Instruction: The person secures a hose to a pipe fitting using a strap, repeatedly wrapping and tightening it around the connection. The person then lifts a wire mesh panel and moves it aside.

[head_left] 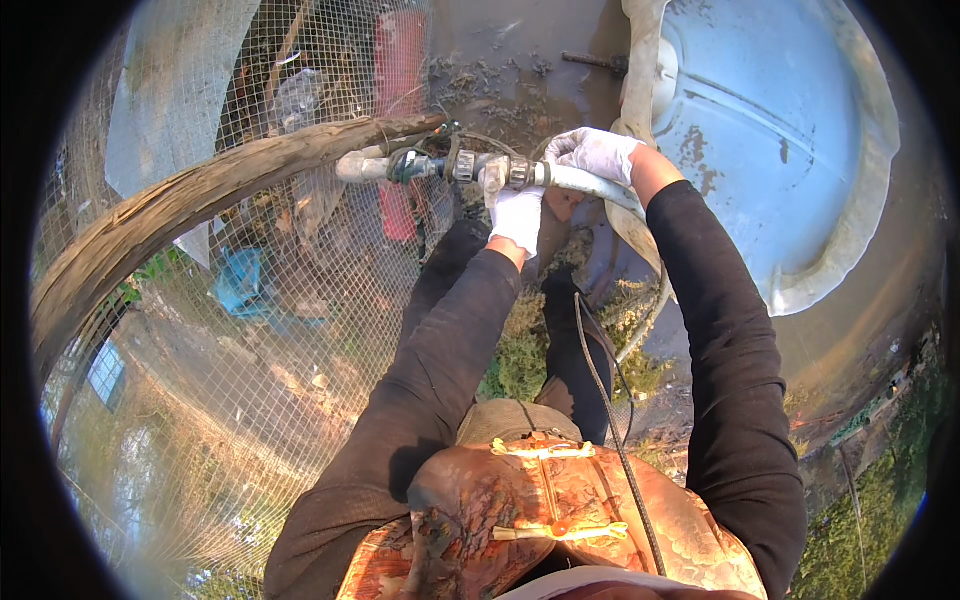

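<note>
A plastic pipe fitting (465, 167) with ribbed collars lies across the upper middle, joined to a white elbow (358, 167) on its left. My left hand (516, 217), in a white glove, grips it from below near the right collar. From that collar a pale hose (598, 187) curves off to the right and down. Just above the hose's start is my right hand (594, 153), also white-gloved, its fingers pinched together; what they hold is hidden. A dark thin cord (490, 143) loops along the top of the fitting, and dark ties wrap its left part.
A bent wooden pole (200, 175) runs along wire mesh (300, 330) on the left. At upper right stands a big light-blue tub (770, 130) with a pale rim. Muddy wet ground (500, 50) lies beyond. A thin cable (607, 400) hangs down before my body.
</note>
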Tool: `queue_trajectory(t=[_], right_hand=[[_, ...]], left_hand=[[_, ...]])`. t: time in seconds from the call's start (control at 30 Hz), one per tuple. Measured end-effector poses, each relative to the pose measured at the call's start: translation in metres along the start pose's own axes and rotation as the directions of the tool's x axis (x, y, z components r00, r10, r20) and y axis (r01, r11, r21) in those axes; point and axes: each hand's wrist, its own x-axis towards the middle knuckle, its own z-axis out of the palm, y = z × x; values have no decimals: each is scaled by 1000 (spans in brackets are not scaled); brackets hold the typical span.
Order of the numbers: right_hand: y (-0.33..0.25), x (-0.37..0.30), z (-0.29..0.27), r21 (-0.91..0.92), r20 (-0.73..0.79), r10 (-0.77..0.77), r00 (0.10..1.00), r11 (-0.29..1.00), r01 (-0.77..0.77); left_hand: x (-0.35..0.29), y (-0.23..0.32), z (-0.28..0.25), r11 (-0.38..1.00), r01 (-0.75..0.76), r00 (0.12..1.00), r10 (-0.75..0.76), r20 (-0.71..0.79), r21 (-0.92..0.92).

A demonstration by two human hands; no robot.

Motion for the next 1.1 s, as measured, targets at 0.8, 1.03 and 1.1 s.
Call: queue_trajectory(t=[0.8,1.03,1.1], right_hand=[[-13,-5,-13,-24,-114,-187,976,982,185],[-45,-42,-16,-488,-137,-203,970,866,113],[-56,-54,-19,-762,-191,-132,973,644,-62]], left_hand=[[-6,-8,4,987,143,990,-142,21,-72],[-51,36,-19,928,-108,993,120,-11,355],[-57,38,-27,891,-90,993,116,-32,445]])
